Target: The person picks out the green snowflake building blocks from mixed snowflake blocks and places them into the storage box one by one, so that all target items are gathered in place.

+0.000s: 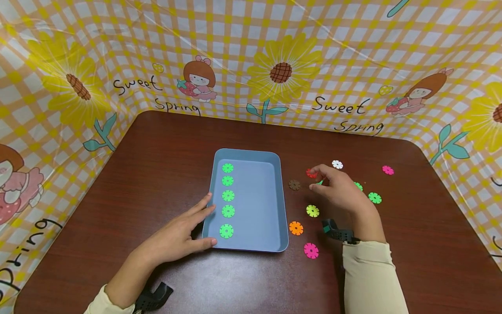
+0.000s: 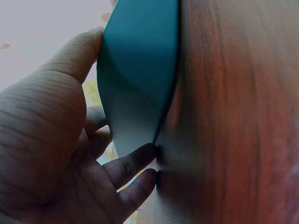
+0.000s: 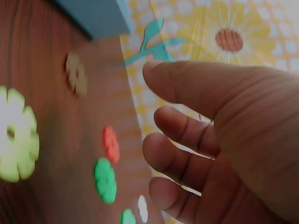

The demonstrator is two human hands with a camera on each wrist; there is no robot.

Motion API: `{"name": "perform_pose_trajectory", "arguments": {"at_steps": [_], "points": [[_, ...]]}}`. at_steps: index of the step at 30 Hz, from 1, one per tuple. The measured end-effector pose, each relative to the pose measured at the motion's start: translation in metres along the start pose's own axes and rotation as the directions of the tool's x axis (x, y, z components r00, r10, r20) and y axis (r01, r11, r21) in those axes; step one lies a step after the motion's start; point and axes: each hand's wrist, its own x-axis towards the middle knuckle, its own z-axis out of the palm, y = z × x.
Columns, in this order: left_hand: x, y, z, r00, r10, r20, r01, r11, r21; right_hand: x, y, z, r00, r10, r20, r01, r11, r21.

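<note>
A blue rectangular tray (image 1: 255, 209) lies on the table with a column of several green notched discs (image 1: 228, 196) along its left side. My left hand (image 1: 176, 235) rests on the tray's near left corner, thumb and fingers spread and touching its rim and outer wall. To the tray's right my right hand (image 1: 341, 189) hovers over loose discs, its thumb and fingers apart with nothing held between them. Below its fingertips lie a red disc (image 3: 111, 144) and a green disc (image 3: 105, 180); in the head view the hand mostly covers that green one.
Around the right hand lie a brown disc (image 1: 294, 185), a yellow disc (image 1: 312, 211), an orange disc (image 1: 296, 228), two pink discs (image 1: 311, 250), a white disc (image 1: 337, 164) and further green discs (image 1: 374, 198). A checked cloth (image 1: 235, 43) hangs behind the brown table (image 1: 164, 144).
</note>
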Motion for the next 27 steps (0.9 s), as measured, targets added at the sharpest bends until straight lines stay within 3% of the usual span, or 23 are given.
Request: {"name": "perform_pose_trajectory", "arguments": {"at_steps": [13, 27], "points": [[0.0, 0.0, 0.0, 1.0, -0.008, 0.003, 0.008, 1.0, -0.002, -0.002, 0.038, -0.004, 0.993, 0.113, -0.021, -0.115, 0.991, -0.073], [0.001, -0.001, 0.0, 1.0, -0.002, 0.004, 0.002, 1.0, -0.003, 0.008, 0.046, 0.009, 0.991, 0.13, -0.03, -0.132, 0.985, -0.108]]}}
